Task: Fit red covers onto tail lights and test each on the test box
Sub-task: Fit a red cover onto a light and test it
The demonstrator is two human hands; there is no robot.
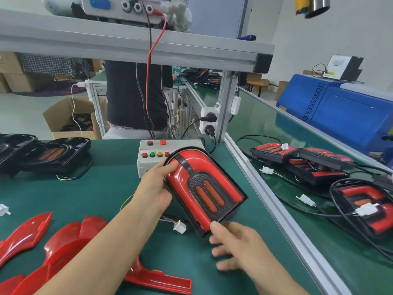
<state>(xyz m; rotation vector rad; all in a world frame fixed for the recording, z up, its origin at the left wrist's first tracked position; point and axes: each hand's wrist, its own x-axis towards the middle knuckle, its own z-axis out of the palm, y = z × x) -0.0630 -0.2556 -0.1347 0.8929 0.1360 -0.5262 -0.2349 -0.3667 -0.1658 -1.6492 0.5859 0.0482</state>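
Observation:
A tail light (pixel 204 190) with its red cover fitted is held tilted above the green bench, just in front of the grey test box (pixel 148 160). My left hand (pixel 155 188) grips its left edge, thumb on the red cover. My right hand (pixel 236 243) pinches the near lower corner with the thumb on top. Its white connector (pixel 180 226) hangs on thin wires below the light, unplugged. Loose red covers (pixel 63 237) lie at the near left. Bare black tail lights (pixel 49 154) sit at the far left.
Finished tail lights (pixel 319 165) with cables and white plugs lie on the bench section to the right, past an aluminium rail (pixel 276 205). A person in dark clothes (pixel 136 96) stands behind the bench. Red and black leads (pixel 148 81) hang down to the test box.

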